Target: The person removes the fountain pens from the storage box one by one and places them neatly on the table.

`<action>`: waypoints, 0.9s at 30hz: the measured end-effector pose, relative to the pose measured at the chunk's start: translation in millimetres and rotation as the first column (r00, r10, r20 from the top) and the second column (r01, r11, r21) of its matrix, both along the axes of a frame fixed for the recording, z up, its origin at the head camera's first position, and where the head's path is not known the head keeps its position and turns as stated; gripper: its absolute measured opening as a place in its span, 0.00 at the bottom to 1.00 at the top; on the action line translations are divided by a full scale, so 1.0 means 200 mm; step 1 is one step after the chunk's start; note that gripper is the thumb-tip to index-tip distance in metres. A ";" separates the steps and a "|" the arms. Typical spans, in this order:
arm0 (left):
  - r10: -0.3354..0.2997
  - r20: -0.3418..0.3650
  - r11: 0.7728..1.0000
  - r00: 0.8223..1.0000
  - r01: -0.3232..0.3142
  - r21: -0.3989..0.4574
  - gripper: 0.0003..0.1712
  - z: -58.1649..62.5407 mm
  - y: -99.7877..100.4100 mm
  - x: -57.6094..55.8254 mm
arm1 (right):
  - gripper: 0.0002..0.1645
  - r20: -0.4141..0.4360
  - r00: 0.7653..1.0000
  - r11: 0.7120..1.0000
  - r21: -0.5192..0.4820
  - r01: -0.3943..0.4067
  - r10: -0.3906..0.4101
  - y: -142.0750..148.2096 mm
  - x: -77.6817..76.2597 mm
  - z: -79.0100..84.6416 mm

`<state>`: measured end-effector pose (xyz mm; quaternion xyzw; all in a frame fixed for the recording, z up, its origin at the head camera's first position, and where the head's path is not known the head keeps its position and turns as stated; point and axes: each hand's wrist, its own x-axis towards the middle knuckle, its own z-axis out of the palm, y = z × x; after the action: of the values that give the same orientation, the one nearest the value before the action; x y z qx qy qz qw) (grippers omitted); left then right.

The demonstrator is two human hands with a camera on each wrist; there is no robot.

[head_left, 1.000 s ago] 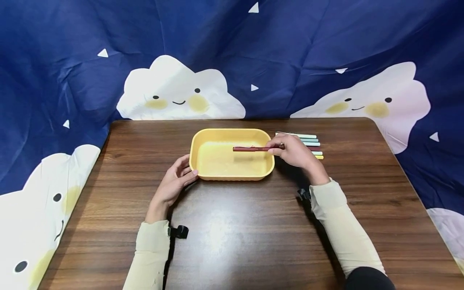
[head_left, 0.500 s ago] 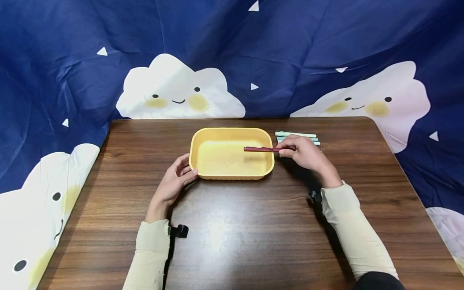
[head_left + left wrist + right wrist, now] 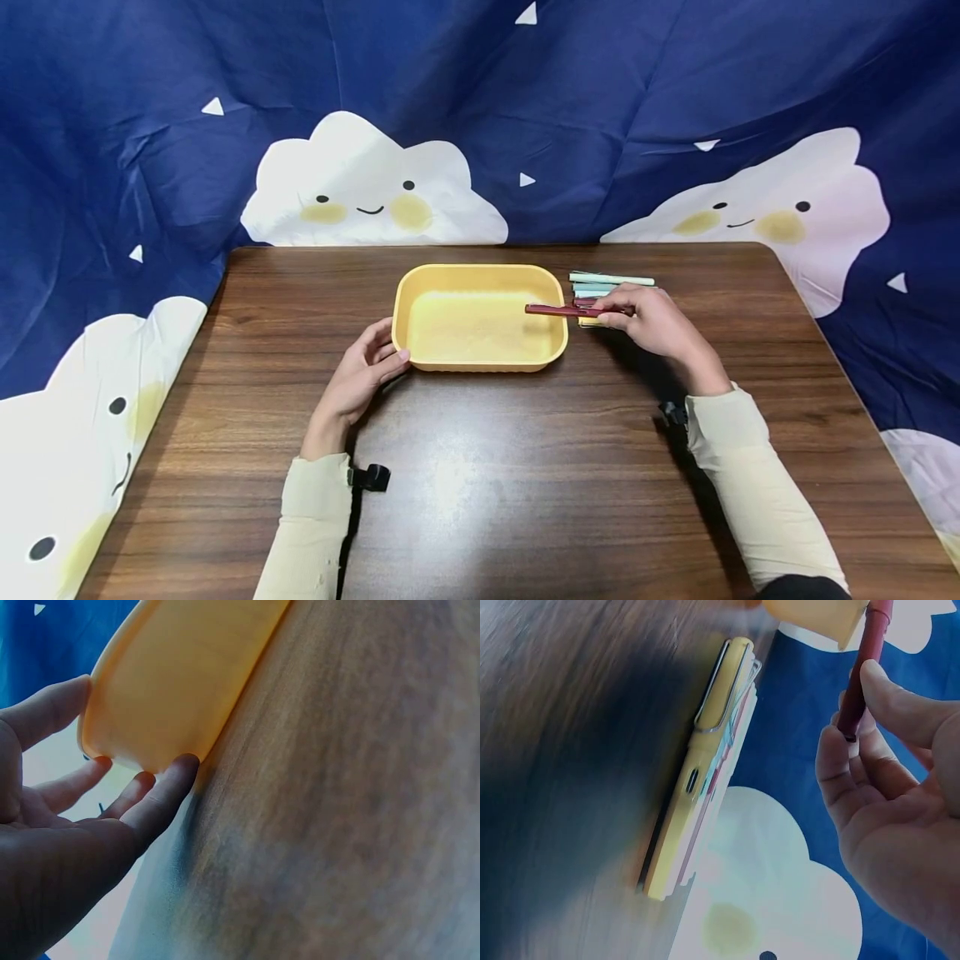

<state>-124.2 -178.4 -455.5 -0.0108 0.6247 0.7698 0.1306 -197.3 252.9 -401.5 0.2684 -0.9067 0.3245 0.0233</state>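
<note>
A dark red pen (image 3: pixel 547 310) is pinched between the thumb and fingers of my right hand (image 3: pixel 660 325). It lies nearly level, its far end over the right rim of a yellow plastic box (image 3: pixel 480 367). My left hand (image 3: pixel 358 375) touches the left end of the box from outside, thumb at the near corner and fingers (image 3: pixel 161 795) spread along the wall. No pens show inside the box. Beneath my right hand lies a row of pens (image 3: pixel 611 280), partly hidden by it. A yellow pen (image 3: pixel 697 772) with a wire clip is nearest in the right wrist view.
The wooden table (image 3: pixel 465 483) has its back edge just behind the box and pens. A blue curtain (image 3: pixel 570 83) with white clouds hangs beyond it. Each wrist carries a small black camera mount (image 3: pixel 371 478).
My right hand has moved right with the red pen, away from the middle of the box and over the row of pens. My left hand and the box have stayed in place.
</note>
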 end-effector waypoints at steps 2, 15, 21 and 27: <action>0.000 0.001 1.000 1.000 0.000 0.000 0.39 0.00 0.00 0.00 | 0.06 -0.005 1.000 1.000 0.006 0.002 -0.002 0.01 0.00 0.00; 0.001 0.001 1.000 1.000 -0.001 0.002 0.39 0.00 0.00 0.00 | 0.06 -0.012 0.999 0.999 0.014 0.044 -0.044 0.11 0.03 -0.02; 0.000 0.002 1.000 1.000 0.000 -0.001 0.39 0.01 0.00 0.00 | 0.06 -0.011 0.998 0.998 0.028 0.059 -0.059 0.17 0.05 -0.03; 0.000 0.003 1.000 1.000 0.000 -0.003 0.39 0.01 0.00 0.00 | 0.05 0.009 0.997 0.997 0.022 0.075 -0.075 0.23 0.06 -0.03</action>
<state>-123.7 -178.1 -453.5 -0.0121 0.6258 0.7687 0.1318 -185.0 298.0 -408.2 0.2327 -0.9198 0.3147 0.0281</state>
